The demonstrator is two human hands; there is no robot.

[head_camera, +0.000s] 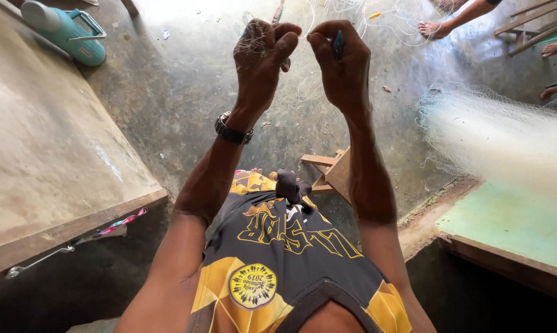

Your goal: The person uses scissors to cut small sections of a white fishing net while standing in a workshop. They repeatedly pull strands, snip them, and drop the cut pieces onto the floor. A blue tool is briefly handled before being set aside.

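Both hands raised at head height. Left hand bunches fine net mesh in a closed fist; right hand pinches a blue tool, probably a netting needle. Net looks light, limp, snag-prone; best gripped bunched.

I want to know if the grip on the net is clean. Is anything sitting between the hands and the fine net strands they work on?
Nothing visible does. The left hand pinches the fine net strands directly; the right hand also holds a small blue tool beside them.
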